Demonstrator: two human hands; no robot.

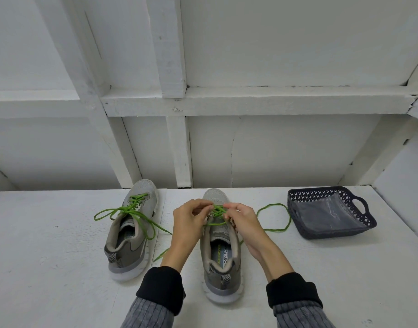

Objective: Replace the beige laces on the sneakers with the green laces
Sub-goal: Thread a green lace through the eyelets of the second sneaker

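Note:
Two grey sneakers stand on a white table, toes pointing away from me. The left sneaker (pixel 129 230) carries a green lace (pixel 129 208) threaded through its eyelets, with loose loops spilling to both sides. The right sneaker (pixel 221 252) has a green lace (pixel 218 213) crossing its upper eyelets. My left hand (pixel 189 223) and my right hand (pixel 244 223) both pinch that lace over the tongue. One long end of it (pixel 277 217) loops out to the right on the table. No beige lace is in view.
A dark plastic basket (pixel 297 221) with a clear bag inside sits at the right of the table (pixel 61 268). A white framed wall rises directly behind the shoes.

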